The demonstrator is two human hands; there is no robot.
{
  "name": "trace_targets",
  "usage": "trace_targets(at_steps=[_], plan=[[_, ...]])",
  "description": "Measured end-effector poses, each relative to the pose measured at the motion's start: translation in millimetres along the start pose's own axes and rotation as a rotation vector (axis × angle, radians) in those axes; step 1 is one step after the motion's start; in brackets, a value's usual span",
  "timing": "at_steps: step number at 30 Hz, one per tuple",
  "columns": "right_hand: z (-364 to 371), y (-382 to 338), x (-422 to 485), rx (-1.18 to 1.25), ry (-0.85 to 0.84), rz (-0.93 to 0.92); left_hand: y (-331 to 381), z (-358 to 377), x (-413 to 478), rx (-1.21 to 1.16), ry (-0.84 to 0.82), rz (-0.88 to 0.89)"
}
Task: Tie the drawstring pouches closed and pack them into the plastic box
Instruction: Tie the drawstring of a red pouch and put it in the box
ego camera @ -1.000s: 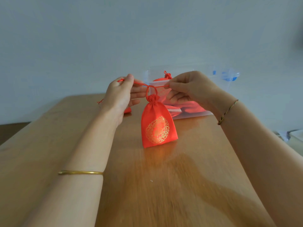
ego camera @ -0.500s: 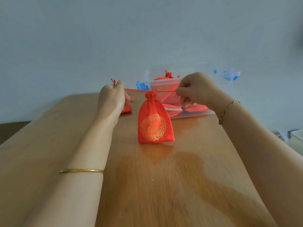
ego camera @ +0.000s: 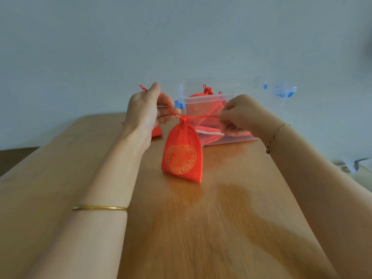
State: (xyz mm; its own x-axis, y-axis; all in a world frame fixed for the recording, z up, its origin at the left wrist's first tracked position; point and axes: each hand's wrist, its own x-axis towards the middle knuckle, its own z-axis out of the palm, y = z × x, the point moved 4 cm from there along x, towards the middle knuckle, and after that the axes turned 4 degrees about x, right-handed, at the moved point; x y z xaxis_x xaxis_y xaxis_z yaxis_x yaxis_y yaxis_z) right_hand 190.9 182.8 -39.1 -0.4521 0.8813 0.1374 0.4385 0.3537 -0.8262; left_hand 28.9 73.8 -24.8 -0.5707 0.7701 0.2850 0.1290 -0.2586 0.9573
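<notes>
A red drawstring pouch [ego camera: 182,156] with a gold round emblem stands upright on the wooden table [ego camera: 201,228], its neck cinched. My left hand [ego camera: 147,111] pinches the left end of its red drawstring [ego camera: 203,117], my right hand [ego camera: 239,115] pinches the right end, and the cord runs taut between them. Behind the pouch sits the clear plastic box [ego camera: 231,97] with blue latches, holding several red pouches. Another red pouch [ego camera: 157,131] lies on the table, mostly hidden behind my left hand.
A pale wall rises right behind the table. The box's blue latch [ego camera: 285,93] sticks out at the right. Some whitish objects [ego camera: 360,164] lie beyond the table's right edge. Both forearms wear thin bracelets.
The loop above the pouch neck has been pulled tight into a knot. My hands spread apart, then my left hand came back closer to the pouch. The pouch tilted slightly.
</notes>
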Motion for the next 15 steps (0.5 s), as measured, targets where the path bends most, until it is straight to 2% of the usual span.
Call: trace_targets(at_steps=[3, 7, 10, 15], plan=[[-2, -18, -11, 0.330, -0.027, -0.038, 2, 1, -2, 0.145, -0.086, 0.006], [5, -37, -19, 0.477, -0.089, -0.114, -2, 8, -5, 0.269, -0.245, -0.007], [14, -45, -23, 0.579, -0.129, -0.141, -3, 11, -6, 0.348, -0.281, -0.010], [20, -44, -22, 0.682, -0.123, -0.110, -4, 13, -10, 0.303, -0.371, -0.016]])
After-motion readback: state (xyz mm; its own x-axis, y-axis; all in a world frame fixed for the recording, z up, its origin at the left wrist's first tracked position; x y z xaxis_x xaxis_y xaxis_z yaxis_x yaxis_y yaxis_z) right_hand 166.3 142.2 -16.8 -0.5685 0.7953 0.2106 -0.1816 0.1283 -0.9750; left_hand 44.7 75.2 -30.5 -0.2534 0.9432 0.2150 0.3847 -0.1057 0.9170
